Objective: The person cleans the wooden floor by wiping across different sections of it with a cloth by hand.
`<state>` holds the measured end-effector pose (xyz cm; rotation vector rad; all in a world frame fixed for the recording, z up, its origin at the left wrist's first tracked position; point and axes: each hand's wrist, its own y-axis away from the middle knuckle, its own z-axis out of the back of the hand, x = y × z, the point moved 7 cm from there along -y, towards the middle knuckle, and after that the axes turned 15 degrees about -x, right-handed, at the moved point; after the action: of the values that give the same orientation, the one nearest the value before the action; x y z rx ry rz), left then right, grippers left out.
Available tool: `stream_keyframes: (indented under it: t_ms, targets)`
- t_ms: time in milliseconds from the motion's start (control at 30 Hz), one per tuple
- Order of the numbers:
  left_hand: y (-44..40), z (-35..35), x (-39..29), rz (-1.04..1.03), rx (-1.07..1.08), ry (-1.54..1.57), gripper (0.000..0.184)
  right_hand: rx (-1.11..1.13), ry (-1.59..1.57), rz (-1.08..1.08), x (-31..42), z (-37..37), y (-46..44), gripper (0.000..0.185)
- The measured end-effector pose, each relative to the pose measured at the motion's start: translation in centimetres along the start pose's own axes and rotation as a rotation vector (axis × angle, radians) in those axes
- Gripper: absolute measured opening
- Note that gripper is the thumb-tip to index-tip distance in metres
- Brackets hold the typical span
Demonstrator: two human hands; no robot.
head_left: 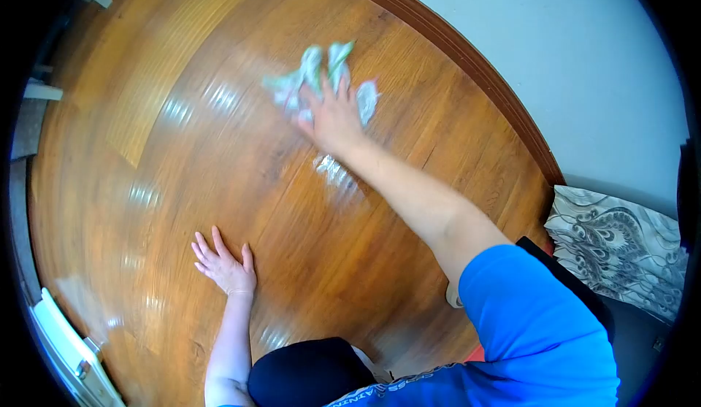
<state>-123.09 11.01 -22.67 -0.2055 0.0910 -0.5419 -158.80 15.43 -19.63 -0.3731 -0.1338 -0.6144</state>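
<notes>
My right hand (336, 118) reaches forward across the wood-look floor (241, 144), its fingers on a crumpled white and green cloth (312, 67). The cloth is bunched around and ahead of the fingertips, pressed against the floor, and slightly blurred. Part of it sticks out to the right of the hand. My left hand (228, 267) lies on the floor nearer my body, fingers spread and nothing held. A shiny, wet-looking patch (334, 170) shows just below my right wrist.
A brown baseboard (467, 56) runs along the pale wall (569, 56) at the right. Patterned fabric (617, 246) hangs beside it. A white object (77, 356) stands at lower left, and pale furniture legs (44, 91) are at the left edge. My dark-covered knee (310, 374) is close below.
</notes>
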Motion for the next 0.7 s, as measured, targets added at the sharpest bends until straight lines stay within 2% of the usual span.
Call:
stream_keyframes:
  t_ms: [100,167,233,267,300,333,367,400,433,467,533,567,600,633,667,700]
  targets:
    - [0.1,-0.3,0.4,0.012,0.002,0.011,0.074,0.124,-0.231,0.237,2.4,2.9,8.8,0.062]
    - [0.1,-0.6,0.4,-0.002,-0.001,0.03,0.077,0.23,-0.212,0.324,-0.6,4.3,15.1,0.062]
    - [0.0,-0.7,0.6,0.005,-0.004,0.029,0.078,0.188,-0.095,0.403,-5.8,7.4,17.0,0.061]
    - [0.0,-0.7,0.6,-0.002,-0.012,0.039,0.078,0.375,0.16,0.255,-7.8,8.7,15.6,0.062]
    - [0.0,-0.7,0.5,-0.009,-0.022,0.05,0.079,0.311,0.243,0.164,-11.9,9.3,15.6,0.061]
    - [0.0,-0.7,0.4,0.002,-0.007,0.048,0.08,0.126,0.276,0.08,-15.8,9.8,15.2,0.059]
    - [0.0,-0.7,0.5,0.009,-0.006,0.042,0.08,0.048,0.352,-0.059,-19.4,9.5,14.4,0.058]
    - [0.0,-0.7,0.4,0.014,-0.004,0.053,0.08,-0.039,0.405,-0.306,-22.2,8.8,13.3,0.058]
    - [0.0,-0.7,0.4,0.014,-0.002,0.066,0.08,-0.036,0.435,-0.631,-23.1,7.9,11.6,0.06]
    - [0.0,-0.7,0.4,0.015,-0.005,0.066,0.079,-0.102,0.424,-0.79,-23.8,5.9,10.2,0.064]
    - [0.0,-0.5,0.4,0.025,0.007,0.069,0.079,-0.295,0.359,-0.586,-18.6,3.4,7.0,0.068]
    - [-0.1,-0.5,0.3,0.037,0.013,0.073,0.078,-0.336,0.343,-0.44,-12.6,3.6,5.5,0.071]
    - [-0.1,-0.5,0.3,0.037,0.013,0.076,0.078,-0.446,0.083,-0.348,-7.1,3.8,5.0,0.068]
    - [-0.2,-0.4,0.3,0.032,0.0,0.079,0.078,-0.29,0.237,-0.012,-1.4,3.2,5.3,0.062]
    - [-0.1,-0.4,0.3,0.027,-0.015,0.08,0.077,-0.102,0.159,0.054,2.7,2.1,6.9,0.06]
    - [-0.1,-0.4,0.4,0.029,-0.017,0.08,0.077,-0.036,0.007,0.113,6.5,2.8,9.3,0.062]
